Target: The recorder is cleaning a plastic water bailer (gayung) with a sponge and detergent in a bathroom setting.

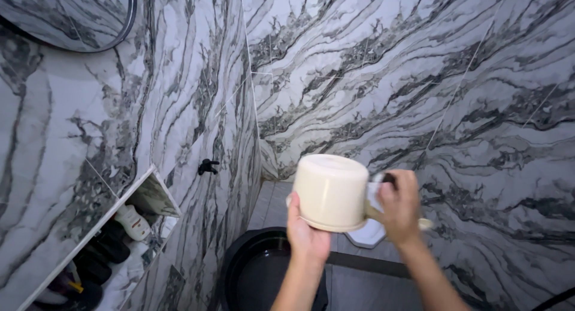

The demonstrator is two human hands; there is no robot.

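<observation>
A cream plastic mug (330,190) with a side handle is held upside down in front of me, its flat base facing up. My left hand (305,232) supports its rim from below on the left. My right hand (400,208) grips the handle on the right and also pinches a small dark and white object (383,180), possibly a scrubber, against the mug. Below the mug stands a black bucket (239,269) with its dark, glossy inside showing.
Grey-veined marble tiles cover the walls on all sides. A wall niche (114,239) at lower left holds bottles and dark items. A small black tap (208,165) sticks out of the left wall. A round mirror edge (114,35) shows at top left.
</observation>
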